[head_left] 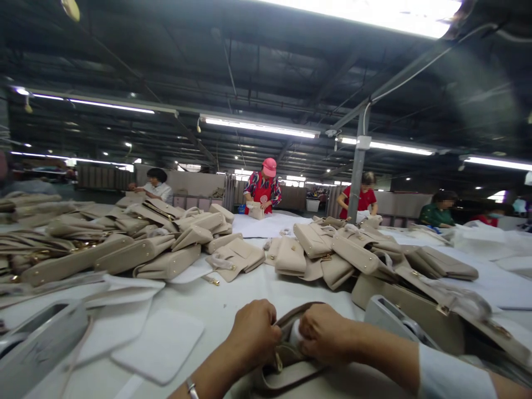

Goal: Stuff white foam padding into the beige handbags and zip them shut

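A beige handbag (pixel 293 377) lies in front of me at the near edge of the table, its mouth partly open. My left hand (pixel 255 331) is closed, with fingers and thumb pinching the rim on the left of the opening. My right hand (pixel 324 334) reaches into the opening with curled fingers, against a white wad (pixel 295 334) that looks like paper or cloth. Its fingertips are partly hidden inside the bag. A zipper pull (pixel 278 363) hangs below my left hand.
Beige handbags are heaped at the left (pixel 116 255) and right (pixel 357 255). White sheets (pixel 160 343) lie left of my hands. Grey plastic bins (pixel 45 349) stand on both sides. Across the table, a person in a red apron (pixel 262 191) handles a bag; other people work nearby.
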`<move>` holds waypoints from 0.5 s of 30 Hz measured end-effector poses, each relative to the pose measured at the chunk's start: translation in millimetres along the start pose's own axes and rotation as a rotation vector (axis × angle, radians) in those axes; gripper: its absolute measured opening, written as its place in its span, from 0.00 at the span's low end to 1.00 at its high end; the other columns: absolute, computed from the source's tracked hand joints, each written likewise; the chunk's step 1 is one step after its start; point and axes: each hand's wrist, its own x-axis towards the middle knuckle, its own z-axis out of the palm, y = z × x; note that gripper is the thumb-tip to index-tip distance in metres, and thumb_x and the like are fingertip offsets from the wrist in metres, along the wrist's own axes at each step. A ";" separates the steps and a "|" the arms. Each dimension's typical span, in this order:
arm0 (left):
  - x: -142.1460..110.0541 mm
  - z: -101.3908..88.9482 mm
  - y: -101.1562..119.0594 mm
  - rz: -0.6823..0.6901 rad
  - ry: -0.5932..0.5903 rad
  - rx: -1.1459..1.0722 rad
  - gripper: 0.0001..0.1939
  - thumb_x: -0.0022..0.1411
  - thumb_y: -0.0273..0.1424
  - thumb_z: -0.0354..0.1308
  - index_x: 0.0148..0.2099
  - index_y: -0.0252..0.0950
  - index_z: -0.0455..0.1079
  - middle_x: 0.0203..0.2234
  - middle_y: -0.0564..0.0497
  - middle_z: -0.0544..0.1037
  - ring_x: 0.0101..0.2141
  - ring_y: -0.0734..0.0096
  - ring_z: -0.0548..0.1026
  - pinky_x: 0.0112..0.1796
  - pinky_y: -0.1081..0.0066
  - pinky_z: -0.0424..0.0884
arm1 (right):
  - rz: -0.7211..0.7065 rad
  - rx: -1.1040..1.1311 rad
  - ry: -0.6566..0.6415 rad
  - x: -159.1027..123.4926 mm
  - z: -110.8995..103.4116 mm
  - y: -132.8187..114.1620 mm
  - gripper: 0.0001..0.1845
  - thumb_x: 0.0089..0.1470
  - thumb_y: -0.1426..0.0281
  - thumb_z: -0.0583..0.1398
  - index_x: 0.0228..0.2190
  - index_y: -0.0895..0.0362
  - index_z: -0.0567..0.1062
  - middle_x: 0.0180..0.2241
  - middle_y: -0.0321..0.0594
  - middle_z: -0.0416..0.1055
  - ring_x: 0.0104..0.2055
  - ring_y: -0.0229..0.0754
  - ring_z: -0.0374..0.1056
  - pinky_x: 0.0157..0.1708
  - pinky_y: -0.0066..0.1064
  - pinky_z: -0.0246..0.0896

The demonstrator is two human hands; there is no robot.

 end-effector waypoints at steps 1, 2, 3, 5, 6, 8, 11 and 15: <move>1.3 -1.6 0.8 0.014 0.002 -0.002 0.07 0.41 0.26 0.52 0.22 0.36 0.71 0.22 0.51 0.75 0.25 0.72 0.68 0.25 0.73 0.52 | -0.058 -0.023 -0.039 -0.2 0.9 1.1 0.11 0.44 0.67 0.55 0.21 0.59 0.75 0.18 0.38 0.68 0.19 0.35 0.53 0.20 0.28 0.43; 2.3 -2.9 1.6 0.024 0.005 -0.003 0.07 0.40 0.26 0.51 0.22 0.36 0.71 0.21 0.52 0.74 0.25 0.72 0.67 0.25 0.73 0.51 | -0.104 -0.038 -0.076 -0.9 1.0 2.0 0.10 0.44 0.67 0.55 0.21 0.59 0.75 0.18 0.36 0.66 0.18 0.34 0.50 0.19 0.28 0.42; 2.6 -4.1 2.2 0.030 0.004 -0.007 0.07 0.40 0.26 0.51 0.21 0.36 0.71 0.20 0.52 0.73 0.24 0.73 0.66 0.24 0.73 0.50 | -0.128 -0.036 -0.105 -2.1 0.1 2.6 0.10 0.44 0.67 0.56 0.21 0.59 0.74 0.17 0.35 0.64 0.18 0.33 0.48 0.19 0.28 0.41; 1.0 -5.7 3.1 0.037 -0.009 -0.025 0.07 0.41 0.27 0.51 0.21 0.35 0.71 0.18 0.54 0.71 0.23 0.75 0.65 0.23 0.74 0.50 | -0.148 0.038 -0.142 -5.3 -4.2 3.4 0.10 0.44 0.66 0.57 0.22 0.59 0.74 0.17 0.33 0.60 0.18 0.32 0.48 0.18 0.27 0.41; -0.6 -6.2 3.4 0.042 -0.020 -0.037 0.07 0.42 0.27 0.51 0.22 0.36 0.71 0.17 0.54 0.70 0.22 0.76 0.65 0.23 0.74 0.51 | -0.144 0.111 -0.164 -6.7 -7.1 3.6 0.12 0.45 0.63 0.57 0.23 0.58 0.74 0.17 0.32 0.60 0.19 0.33 0.49 0.18 0.26 0.42; -4.4 -6.8 3.8 0.053 -0.040 -0.053 0.07 0.42 0.28 0.51 0.22 0.36 0.71 0.17 0.55 0.70 0.22 0.77 0.65 0.23 0.76 0.51 | -0.106 0.257 -0.192 -8.0 -12.2 3.5 0.21 0.48 0.54 0.55 0.24 0.58 0.75 0.18 0.33 0.60 0.20 0.33 0.51 0.19 0.26 0.44; -8.2 -7.3 4.7 0.066 -0.046 -0.046 0.07 0.43 0.29 0.52 0.23 0.36 0.72 0.17 0.55 0.70 0.22 0.77 0.66 0.23 0.76 0.51 | 0.030 0.305 -0.142 -4.3 -13.7 0.3 0.30 0.51 0.48 0.49 0.27 0.59 0.77 0.20 0.38 0.64 0.22 0.36 0.55 0.20 0.27 0.47; -8.1 -7.1 7.0 0.093 -0.034 -0.002 0.08 0.45 0.29 0.51 0.24 0.36 0.72 0.18 0.54 0.72 0.23 0.76 0.65 0.24 0.74 0.49 | 0.196 0.192 -0.091 4.3 -8.9 -9.0 0.24 0.49 0.57 0.51 0.32 0.62 0.78 0.27 0.47 0.71 0.25 0.41 0.62 0.22 0.29 0.51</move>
